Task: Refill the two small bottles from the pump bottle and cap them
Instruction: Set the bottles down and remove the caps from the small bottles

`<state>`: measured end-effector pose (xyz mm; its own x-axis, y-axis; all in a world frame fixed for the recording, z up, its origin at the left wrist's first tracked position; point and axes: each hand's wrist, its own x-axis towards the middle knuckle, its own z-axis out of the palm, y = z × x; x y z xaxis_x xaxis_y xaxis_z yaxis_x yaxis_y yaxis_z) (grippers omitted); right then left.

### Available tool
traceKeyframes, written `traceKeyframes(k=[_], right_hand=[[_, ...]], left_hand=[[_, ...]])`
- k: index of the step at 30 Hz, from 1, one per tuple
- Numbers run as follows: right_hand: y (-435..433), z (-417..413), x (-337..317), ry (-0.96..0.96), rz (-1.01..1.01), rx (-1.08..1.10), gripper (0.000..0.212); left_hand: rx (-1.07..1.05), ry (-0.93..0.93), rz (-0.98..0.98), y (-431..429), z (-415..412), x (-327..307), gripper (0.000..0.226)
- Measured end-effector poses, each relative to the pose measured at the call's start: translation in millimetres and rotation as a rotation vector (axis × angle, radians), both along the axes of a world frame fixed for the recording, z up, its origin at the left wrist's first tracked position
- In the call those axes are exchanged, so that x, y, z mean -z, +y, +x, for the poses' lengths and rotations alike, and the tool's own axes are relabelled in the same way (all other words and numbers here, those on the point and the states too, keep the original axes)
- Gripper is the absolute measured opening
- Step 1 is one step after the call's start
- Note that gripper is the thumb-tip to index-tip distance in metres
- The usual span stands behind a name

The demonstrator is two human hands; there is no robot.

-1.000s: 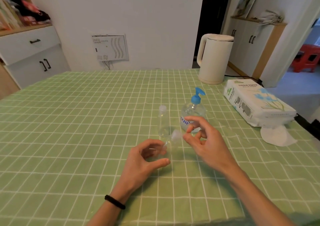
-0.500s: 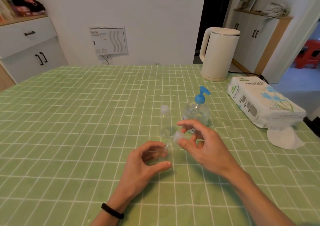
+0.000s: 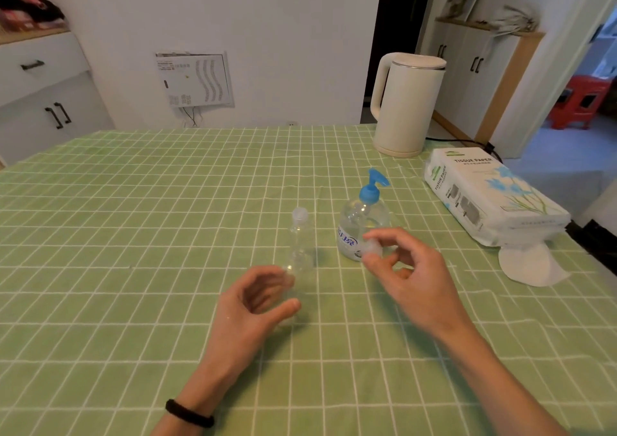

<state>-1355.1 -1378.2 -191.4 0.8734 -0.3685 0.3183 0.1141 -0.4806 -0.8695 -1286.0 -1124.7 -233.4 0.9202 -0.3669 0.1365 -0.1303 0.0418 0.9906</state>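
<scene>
On the green checked tablecloth stands a clear pump bottle with a blue pump head. Left of it stands a small clear bottle, upright and capped. A second small clear bottle, uncapped and hard to make out, sits just in front of the first. My left hand curls its thumb and fingers round it. My right hand pinches a small translucent cap between thumb and forefinger. The cap is right in front of the pump bottle's lower part.
A cream electric kettle stands at the table's back right, its cord trailing off the edge. A tissue paper pack lies at the right edge with a loose white tissue in front of it.
My right hand has carried the cap away from the bottle in my left hand, rightward to in front of the pump bottle. My left hand has stayed in place.
</scene>
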Motion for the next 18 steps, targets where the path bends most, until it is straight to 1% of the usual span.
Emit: traceKeyframes(k=[2, 4, 7, 11, 18], right_hand=[[-20.7, -1.0, 8.3, 0.107, -0.12, 0.154, 0.012], [-40.3, 0.0, 18.0, 0.253, -0.249, 0.266, 0.01], [-57.0, 2.9, 28.5, 0.383, -0.365, 0.318, 0.012], [-63.2, 6.0, 34.1, 0.391, -0.395, 0.314, 0.021], [-66.4, 7.2, 31.9, 0.436, -0.383, 0.293, 0.041]], left_hand=[[-0.044, 0.004, -0.001, 5.2, 10.4, -2.0, 0.049], [-0.093, 0.011, 0.025, 11.7, 25.3, -2.1, 0.044], [-0.155, 0.055, 0.049, 21.0, 48.9, -0.5, 0.037], [-0.199, 0.061, 0.081, 26.7, 67.9, 1.9, 0.039], [-0.175, 0.061, 0.095, 26.6, 69.0, 0.3, 0.049]])
